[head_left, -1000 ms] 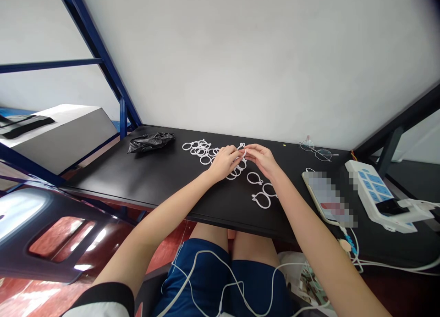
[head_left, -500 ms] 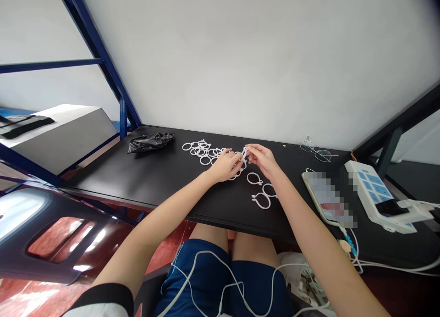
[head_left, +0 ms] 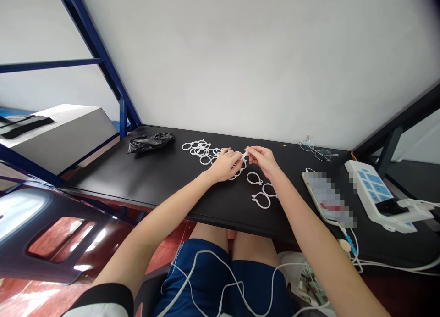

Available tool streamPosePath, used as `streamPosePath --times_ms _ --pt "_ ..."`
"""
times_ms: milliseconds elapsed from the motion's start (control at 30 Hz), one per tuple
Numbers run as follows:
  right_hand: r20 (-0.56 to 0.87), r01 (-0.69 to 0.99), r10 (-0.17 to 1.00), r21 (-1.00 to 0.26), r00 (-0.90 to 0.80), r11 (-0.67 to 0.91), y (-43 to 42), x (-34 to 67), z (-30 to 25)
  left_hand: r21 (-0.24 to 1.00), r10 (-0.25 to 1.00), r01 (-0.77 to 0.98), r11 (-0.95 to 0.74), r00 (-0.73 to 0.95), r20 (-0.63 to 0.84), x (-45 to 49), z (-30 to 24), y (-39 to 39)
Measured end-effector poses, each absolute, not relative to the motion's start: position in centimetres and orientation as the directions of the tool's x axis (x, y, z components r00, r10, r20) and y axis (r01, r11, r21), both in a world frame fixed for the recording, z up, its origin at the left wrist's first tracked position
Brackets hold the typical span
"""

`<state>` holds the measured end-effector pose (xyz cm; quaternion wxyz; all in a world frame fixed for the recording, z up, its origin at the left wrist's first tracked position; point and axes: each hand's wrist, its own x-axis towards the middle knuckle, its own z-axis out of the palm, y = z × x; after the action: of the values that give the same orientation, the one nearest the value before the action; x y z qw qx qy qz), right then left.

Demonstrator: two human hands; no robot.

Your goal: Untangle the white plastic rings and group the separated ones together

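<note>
My right hand [head_left: 261, 159] is closed in a pinch on the upper end of a white plastic ring [head_left: 244, 154], which is turned nearly edge-on. The fingertips of my left hand [head_left: 225, 164] close on the lower end of the same ring, so it spans the short gap between the hands. Beneath and beyond my left hand spreads a pile of similar white rings [head_left: 205, 160] with small loops on their rims, some of it covered by the fingers. Nearer me, by my right forearm, lie a few separate rings [head_left: 263, 207], one partly hidden by the arm.
On the black desk [head_left: 151, 170], a crumpled black plastic bag [head_left: 151, 142] lies at the left. Eyeglasses [head_left: 322, 154], a charging phone [head_left: 326, 197] and a white power strip [head_left: 373, 188] are at the right. White cables [head_left: 240, 303] cross my lap.
The ring between my hands has turned slightly and looks narrower now. My right fingertips have dipped a little with it; my left hand stays nearly where it was.
</note>
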<state>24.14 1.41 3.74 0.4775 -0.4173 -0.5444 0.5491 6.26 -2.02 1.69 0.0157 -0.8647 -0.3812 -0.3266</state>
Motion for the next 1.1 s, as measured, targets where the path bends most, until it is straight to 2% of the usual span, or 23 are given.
streamPosePath --times_ms 767,1000,1100 --pt "0.14 -0.093 0.974 -0.988 -0.176 0.125 1.6 24.1 3.6 0.154 0.65 0.724 -0.672 0.478 0.591 6.3 1.9 -2.0" --pt "0.183 -0.083 0.954 -0.982 -0.239 0.168 0.9 23.4 3.9 0.286 0.666 0.722 -0.63 0.312 0.678 6.1 2.3 -2.2" --pt "0.212 -0.077 0.944 -0.977 -0.252 0.199 0.4 23.0 4.0 0.303 0.662 0.715 -0.629 0.289 0.692 5.9 2.2 -2.2"
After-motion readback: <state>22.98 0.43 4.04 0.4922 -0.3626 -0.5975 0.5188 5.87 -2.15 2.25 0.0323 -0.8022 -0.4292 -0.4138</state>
